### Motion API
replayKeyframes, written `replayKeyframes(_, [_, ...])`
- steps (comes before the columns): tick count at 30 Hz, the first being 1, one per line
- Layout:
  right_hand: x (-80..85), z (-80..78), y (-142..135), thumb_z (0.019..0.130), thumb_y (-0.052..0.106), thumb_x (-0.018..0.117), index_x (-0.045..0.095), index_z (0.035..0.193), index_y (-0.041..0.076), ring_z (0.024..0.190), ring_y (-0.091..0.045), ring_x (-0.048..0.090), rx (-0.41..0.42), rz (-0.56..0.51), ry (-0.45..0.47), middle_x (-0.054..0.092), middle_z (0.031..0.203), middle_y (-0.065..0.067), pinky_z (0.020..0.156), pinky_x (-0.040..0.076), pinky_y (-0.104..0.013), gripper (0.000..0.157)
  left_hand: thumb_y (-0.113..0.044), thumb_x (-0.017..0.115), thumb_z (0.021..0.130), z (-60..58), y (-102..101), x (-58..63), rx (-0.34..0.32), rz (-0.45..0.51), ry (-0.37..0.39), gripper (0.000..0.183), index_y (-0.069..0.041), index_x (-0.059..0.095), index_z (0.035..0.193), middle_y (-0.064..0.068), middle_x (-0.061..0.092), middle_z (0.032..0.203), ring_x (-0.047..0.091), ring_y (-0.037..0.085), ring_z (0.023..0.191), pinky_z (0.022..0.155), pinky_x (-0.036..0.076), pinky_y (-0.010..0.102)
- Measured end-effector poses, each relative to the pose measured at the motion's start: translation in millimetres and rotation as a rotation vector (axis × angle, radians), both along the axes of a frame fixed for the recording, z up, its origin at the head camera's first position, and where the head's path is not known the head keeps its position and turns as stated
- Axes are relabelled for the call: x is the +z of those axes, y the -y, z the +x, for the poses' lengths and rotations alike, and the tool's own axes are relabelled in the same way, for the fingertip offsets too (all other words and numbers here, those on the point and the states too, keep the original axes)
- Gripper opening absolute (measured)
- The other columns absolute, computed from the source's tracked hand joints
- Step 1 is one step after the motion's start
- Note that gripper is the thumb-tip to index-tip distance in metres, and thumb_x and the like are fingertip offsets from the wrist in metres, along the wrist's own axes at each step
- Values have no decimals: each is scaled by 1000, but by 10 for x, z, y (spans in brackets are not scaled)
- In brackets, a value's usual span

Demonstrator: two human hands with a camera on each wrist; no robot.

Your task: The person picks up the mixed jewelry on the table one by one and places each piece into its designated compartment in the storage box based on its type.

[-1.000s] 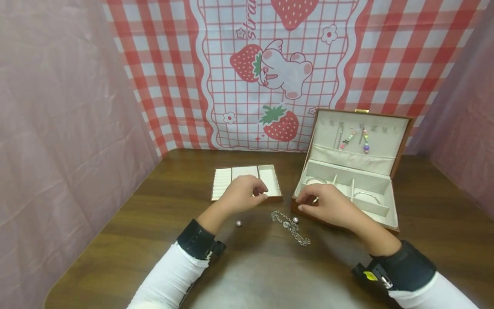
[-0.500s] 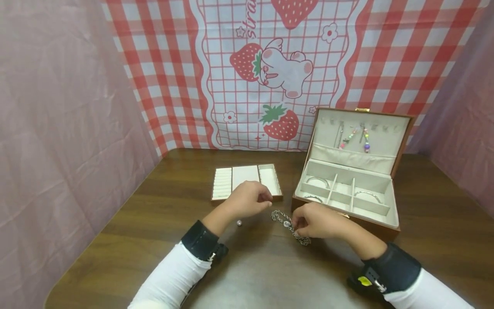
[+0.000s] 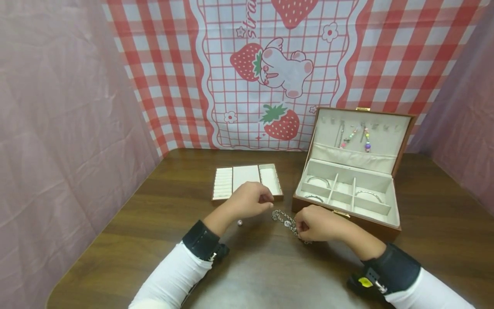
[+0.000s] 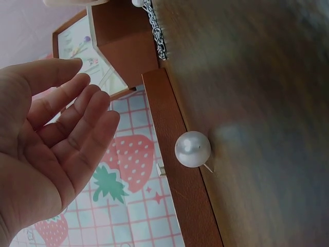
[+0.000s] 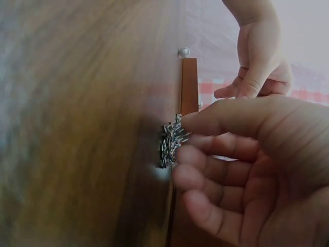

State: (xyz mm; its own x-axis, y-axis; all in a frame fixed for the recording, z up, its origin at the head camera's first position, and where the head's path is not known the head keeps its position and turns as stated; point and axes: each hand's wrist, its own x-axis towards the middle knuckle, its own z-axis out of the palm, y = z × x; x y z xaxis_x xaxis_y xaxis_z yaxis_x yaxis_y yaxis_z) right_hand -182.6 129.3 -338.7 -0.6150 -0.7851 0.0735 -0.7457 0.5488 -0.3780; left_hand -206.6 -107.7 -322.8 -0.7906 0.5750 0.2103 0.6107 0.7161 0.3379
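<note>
In the head view my right hand [image 3: 322,223] is low over the table, its thumb and index finger pinching a silver chain [image 3: 279,216] with a round charm; part of the chain is behind the hand. Its links [image 5: 172,141] bunch at the thumb and fingertips in the right wrist view. My left hand [image 3: 248,201] hovers in front of the flat tray [image 3: 247,173], holding nothing, fingers loosely bent. Below it lies a pearl stud earring [image 3: 239,222], whose thin post shows in the left wrist view. A second pearl [image 4: 138,2] appears by the chain there.
Right of the tray stands a brown jewelry box [image 3: 397,231] with its lid raised. Bangles [image 3: 368,195] lie in its compartments, and beaded strands [image 3: 367,141] hang inside the lid. A checked strawberry cloth [image 3: 166,77] hangs behind the table.
My right hand has come down from in front of the jewelry box to the chain, and its fingertips have drawn together there. The left hand has shifted slightly right and down.
</note>
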Motion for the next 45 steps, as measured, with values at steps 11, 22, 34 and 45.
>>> replayKeyframes(11, [92, 14, 54, 75, 2, 67, 61, 73, 14, 60, -5, 52, -108, -276, 154, 57, 64, 10, 54, 47, -23, 14, -13, 74, 84, 37, -30, 14, -72, 52, 42, 7, -10, 74, 91, -2, 72, 85, 65, 8, 77, 75, 51, 18])
replayKeyframes(22, [331, 103, 68, 87, -1, 60, 59, 89, -6, 72, -16, 62, -133, -659, 532, 64, 78, -11, 68, 56, -31, 5, 2, 70, 83, 72, -65, 24, -200, 154, 283, 21, -4, 72, 103, 4, 73, 96, 66, 5, 84, 81, 53, 19])
replayKeyframes(34, [690, 156, 10, 92, -2, 58, 62, 88, 7, 74, -11, 63, -99, -857, 528, 66, 79, -1, 75, 57, -29, 10, 3, 54, 93, 171, -92, 45, -427, 539, 668, 18, 10, 67, 103, 19, 70, 101, 67, 14, 88, 88, 55, 35])
replayKeyframes(45, [765, 100, -151, 95, -3, 54, 63, 88, 7, 75, -12, 64, -73, -908, 504, 66, 80, -2, 75, 56, -27, 15, 5, 58, 93, 193, -15, 190, -423, 712, 636, 12, 14, 64, 98, 20, 71, 91, 69, 23, 83, 85, 55, 48])
